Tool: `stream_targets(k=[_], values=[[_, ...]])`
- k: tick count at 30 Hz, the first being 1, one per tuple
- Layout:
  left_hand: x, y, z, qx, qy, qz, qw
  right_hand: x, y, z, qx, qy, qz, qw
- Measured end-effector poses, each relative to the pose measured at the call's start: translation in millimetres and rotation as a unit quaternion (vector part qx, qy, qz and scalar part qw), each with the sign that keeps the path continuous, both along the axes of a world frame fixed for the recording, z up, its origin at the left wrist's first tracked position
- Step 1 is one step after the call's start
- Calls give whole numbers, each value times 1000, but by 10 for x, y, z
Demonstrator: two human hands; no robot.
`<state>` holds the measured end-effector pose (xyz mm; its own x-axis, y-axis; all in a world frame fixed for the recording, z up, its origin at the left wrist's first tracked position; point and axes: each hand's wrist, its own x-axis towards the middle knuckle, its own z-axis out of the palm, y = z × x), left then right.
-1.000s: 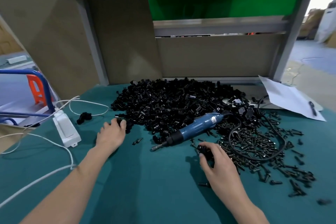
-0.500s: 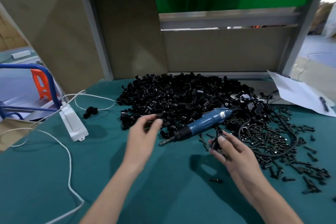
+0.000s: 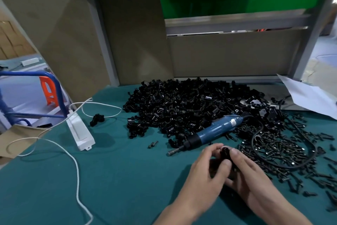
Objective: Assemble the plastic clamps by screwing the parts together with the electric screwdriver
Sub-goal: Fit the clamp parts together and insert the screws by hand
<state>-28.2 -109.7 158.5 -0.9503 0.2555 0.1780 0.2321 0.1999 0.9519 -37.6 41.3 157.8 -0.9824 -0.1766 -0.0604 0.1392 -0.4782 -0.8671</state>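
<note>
Both hands meet low over the green mat [image 3: 118,179], just in front of the screwdriver's tip. The left hand [image 3: 204,177] and the right hand [image 3: 253,175] each have thumb and fingers curled in, pinching the same small black clamp pieces [image 3: 224,151] between them. The fingers hide most of the pieces, so I cannot tell whether the two halves are seated or whether a screw is in the hole. This looks like the fitting step, with the parts being lined up by hand before any driving. The blue electric screwdriver [image 3: 213,131] lies untouched on the mat, its tail against the big heap of loose clamp parts [image 3: 182,108] and its bit pointing toward the hands. The spread of black screws [image 3: 284,150] lies just to the right, ringed by the tool's black cable [image 3: 252,140]. The next move probably calls for the left hand to hold the joined pieces alone, hole upward. That would free the right hand to take a screw if none is in yet, then the screwdriver. A white power box [image 3: 80,133] sits well off to the left. A pale label near the screwdriver's rear end is too blurred to read, and no other writing or brand can be made out.
</note>
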Motion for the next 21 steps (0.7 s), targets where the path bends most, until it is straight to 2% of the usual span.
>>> stream_targets(k=[5, 7, 16, 21], values=[[-20, 2, 29, -59, 34, -9, 998, 33, -44, 11, 83, 22, -8, 996], [-21, -1, 25, -53, 43, -2, 998, 40, -73, 1, 96, 27, -11, 995], [-39, 26, 45, 91, -38, 25, 995, 90, -82, 7, 140, 89, 16, 986], [-77, -45, 120, 230, -78, 46, 969, 50, -3, -74, 161, 116, -9, 980]])
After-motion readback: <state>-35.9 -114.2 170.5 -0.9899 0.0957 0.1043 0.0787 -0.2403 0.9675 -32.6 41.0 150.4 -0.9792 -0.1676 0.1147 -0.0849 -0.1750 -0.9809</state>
